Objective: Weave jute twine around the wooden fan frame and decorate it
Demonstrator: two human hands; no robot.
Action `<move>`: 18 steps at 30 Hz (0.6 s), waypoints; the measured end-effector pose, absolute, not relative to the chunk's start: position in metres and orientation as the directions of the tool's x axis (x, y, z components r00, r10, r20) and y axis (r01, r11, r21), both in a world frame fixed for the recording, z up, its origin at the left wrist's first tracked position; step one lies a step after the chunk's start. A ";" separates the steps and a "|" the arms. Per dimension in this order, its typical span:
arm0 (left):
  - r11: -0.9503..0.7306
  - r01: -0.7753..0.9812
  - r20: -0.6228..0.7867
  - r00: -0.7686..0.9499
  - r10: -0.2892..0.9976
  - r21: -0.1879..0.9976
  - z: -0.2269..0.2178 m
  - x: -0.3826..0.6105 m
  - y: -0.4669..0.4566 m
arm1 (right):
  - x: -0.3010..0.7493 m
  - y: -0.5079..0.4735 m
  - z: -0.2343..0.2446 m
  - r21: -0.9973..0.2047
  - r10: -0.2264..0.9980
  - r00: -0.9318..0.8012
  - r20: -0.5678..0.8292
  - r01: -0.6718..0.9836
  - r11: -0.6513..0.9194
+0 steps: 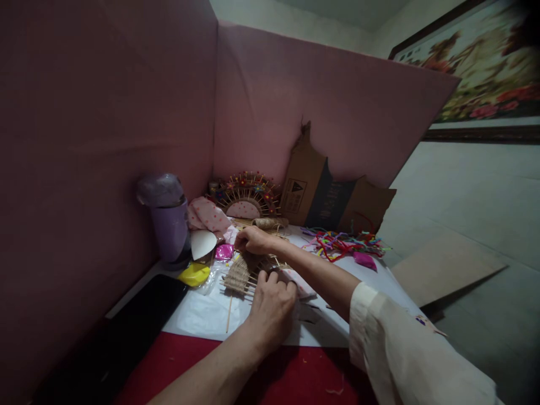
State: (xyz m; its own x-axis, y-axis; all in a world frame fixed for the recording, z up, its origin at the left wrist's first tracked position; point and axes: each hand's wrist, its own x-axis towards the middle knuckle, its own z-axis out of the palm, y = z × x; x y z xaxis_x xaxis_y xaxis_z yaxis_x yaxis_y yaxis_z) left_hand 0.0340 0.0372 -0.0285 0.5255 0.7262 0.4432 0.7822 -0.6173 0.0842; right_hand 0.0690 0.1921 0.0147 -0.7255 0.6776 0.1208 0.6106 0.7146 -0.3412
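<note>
A small frame of thin wooden sticks, partly woven with brown twine (pixel 237 277), is in front of me over the white sheet. My left hand (pixel 274 298) is closed on its near right side, with fingers curled over the sticks. Over its far edge, my right hand (pixel 254 241) is closed in a pinch; whatever lies between the fingertips is too small to make out. A loose stick (pixel 229 315) lies just below the weaving. Behind my right hand, a roll of twine (pixel 270 223) rests near a fan-shaped stick piece with colourful flowers (pixel 257 194).
On the left stand a purple lidded bin (pixel 169 230) and a black flat object (pixel 139 320). Yellow (pixel 194 274) and magenta (pixel 224 252) packets lie near dotted cloth (pixel 208 216). Torn cardboard (pixel 310 180) leans behind tangled pipe cleaners (pixel 337 244). Pink panels wall the back and left.
</note>
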 end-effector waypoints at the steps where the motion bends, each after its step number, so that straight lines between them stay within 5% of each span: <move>1: -0.617 0.782 0.442 0.525 0.727 0.086 -0.029 0.034 0.037 | 0.069 0.192 0.014 -0.345 0.678 -0.725 0.120 0.610 0.714; 18: -0.616 0.781 0.456 0.514 0.726 0.101 -0.028 0.034 0.037 | 0.071 0.192 0.011 -0.402 0.688 -0.718 0.110 0.601 0.691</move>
